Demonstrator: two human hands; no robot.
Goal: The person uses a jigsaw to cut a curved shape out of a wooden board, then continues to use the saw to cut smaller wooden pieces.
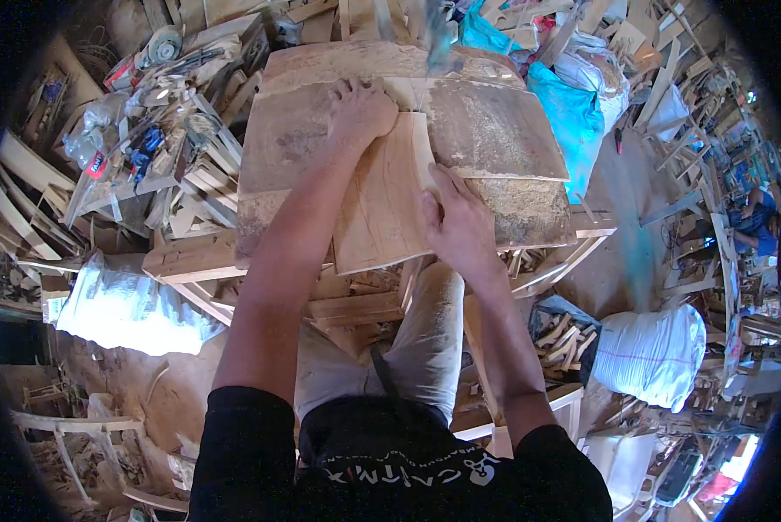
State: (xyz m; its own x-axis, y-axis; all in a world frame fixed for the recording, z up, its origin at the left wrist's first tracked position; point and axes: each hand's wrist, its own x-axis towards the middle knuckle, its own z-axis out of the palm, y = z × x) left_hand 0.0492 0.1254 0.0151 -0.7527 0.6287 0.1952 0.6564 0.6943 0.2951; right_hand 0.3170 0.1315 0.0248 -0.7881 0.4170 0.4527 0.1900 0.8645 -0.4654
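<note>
A pale wooden board [382, 200] with a curved right edge lies on a worn, dusty wooden worktop [495, 130], its near end reaching past the worktop's front. My left hand [364, 109] rests by the board's far left edge, fingers spread and bent on the surface, its thumb side against the wood. My right hand [462, 217] grips the board's right edge nearer to me, the thumb on top; its fingertips are partly hidden. Just beyond the board's far end stands a blurred, bluish upright part [438, 43]; what it is I cannot make out.
Wood offcuts [208, 130] pile up at the left beside a plastic bottle [95, 163]. A turquoise sack [569, 113] stands right of the worktop, a white sack [651, 352] lower right, a white bundle [134, 304] at left. A wooden frame [190, 265] supports the worktop. Another person [756, 222] is far right.
</note>
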